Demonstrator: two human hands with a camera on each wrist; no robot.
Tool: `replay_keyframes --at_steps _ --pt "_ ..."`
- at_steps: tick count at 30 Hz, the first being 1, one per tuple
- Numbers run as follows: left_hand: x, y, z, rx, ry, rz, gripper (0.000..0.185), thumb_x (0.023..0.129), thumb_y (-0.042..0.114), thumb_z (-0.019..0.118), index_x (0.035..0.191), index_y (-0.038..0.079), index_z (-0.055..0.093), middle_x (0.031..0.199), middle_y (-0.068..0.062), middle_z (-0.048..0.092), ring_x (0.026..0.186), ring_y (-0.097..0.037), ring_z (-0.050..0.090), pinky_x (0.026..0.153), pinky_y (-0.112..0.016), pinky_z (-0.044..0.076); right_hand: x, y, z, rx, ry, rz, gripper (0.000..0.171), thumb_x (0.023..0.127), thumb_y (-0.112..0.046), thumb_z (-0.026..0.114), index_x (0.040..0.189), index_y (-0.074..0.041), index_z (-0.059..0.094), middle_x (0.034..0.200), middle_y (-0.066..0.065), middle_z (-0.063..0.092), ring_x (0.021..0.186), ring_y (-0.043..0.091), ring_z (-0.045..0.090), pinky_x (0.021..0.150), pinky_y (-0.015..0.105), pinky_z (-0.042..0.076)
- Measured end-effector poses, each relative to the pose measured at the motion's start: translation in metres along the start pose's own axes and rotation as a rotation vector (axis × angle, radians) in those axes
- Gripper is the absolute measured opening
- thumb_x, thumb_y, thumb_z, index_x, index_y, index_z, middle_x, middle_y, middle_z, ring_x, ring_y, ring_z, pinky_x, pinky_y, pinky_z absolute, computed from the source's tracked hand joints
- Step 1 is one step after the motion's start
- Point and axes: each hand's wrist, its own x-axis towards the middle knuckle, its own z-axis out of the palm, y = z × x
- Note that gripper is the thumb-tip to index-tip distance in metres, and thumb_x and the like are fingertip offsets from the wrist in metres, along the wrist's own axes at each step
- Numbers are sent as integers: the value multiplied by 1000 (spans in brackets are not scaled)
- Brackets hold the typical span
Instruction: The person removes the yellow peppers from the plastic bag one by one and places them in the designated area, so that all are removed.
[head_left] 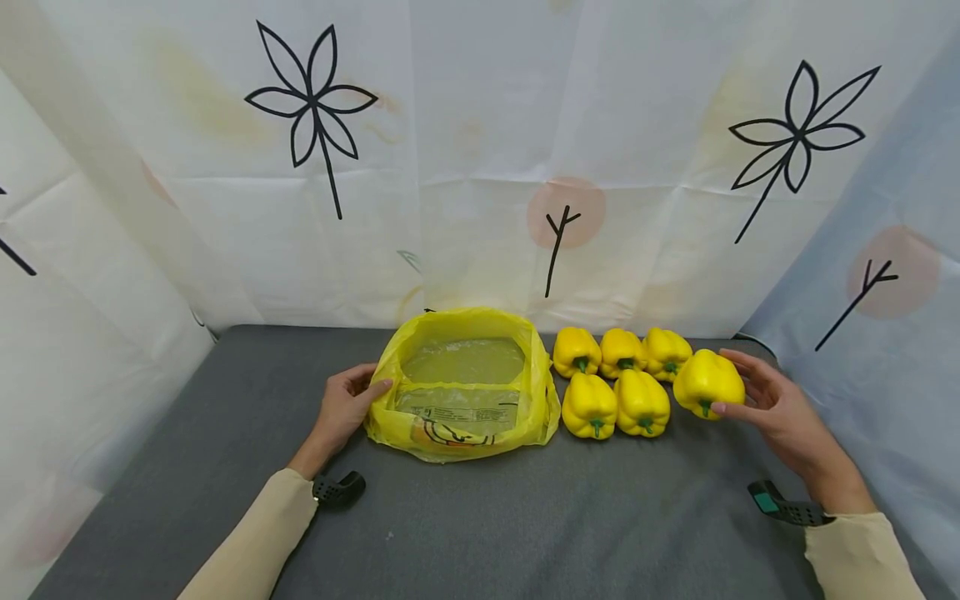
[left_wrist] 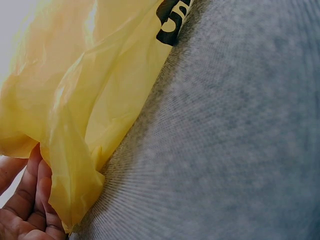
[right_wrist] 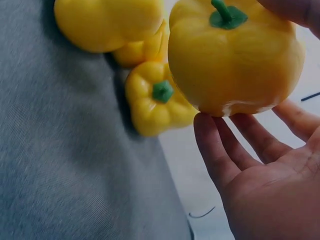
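My right hand (head_left: 780, 408) grips a yellow pepper (head_left: 708, 382) just above the worktop (head_left: 525, 517), beside five others. My left hand (head_left: 347, 406) pinches the yellow bag (head_left: 465, 383) rim.

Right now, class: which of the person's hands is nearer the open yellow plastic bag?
Left. The left hand grips the yellow plastic bag's left edge; the right hand holds a yellow bell pepper beyond the pepper rows.

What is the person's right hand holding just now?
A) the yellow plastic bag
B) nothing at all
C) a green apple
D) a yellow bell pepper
D: the right hand grips a yellow bell pepper with a green stem, lifted beside the five others on the grey table, while the left hand holds the yellow bag.
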Motion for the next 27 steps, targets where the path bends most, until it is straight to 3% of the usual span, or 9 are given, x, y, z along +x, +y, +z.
replay_keyframes --at_steps 15,18,24,27 --pt "0 1 0 11 0 -10 34 90 12 64 119 -5 60 101 -22 61 76 -16 58 62 -24 52 -2 26 1 -35 -101 18 80 85 -11 69 149 -15 22 142 7 27 113 -6 36 82 9 39" --pt "0 0 0 13 0 -3 34 90 11 63 119 -6 60 101 -22 61 76 -16 58 62 -23 51 -1 28 2 -36 -123 38 81 85 -12 69 149 -14 21 144 11 25 119 1 35 83 8 39" --pt "7 -22 -3 -12 4 -3 34 89 14 65 119 -3 61 100 -21 61 76 -16 58 61 -24 52 -1 29 4 -39 -181 52 83 84 -14 70 150 -19 20 149 17 19 132 31 28 84 8 38" --pt "9 -31 -3 -9 13 -4 35 89 19 66 119 1 63 100 -16 62 77 -15 58 62 -24 52 1 28 5 -35 -204 48 84 84 -13 71 150 -19 20 150 18 17 133 38 23 85 8 38"
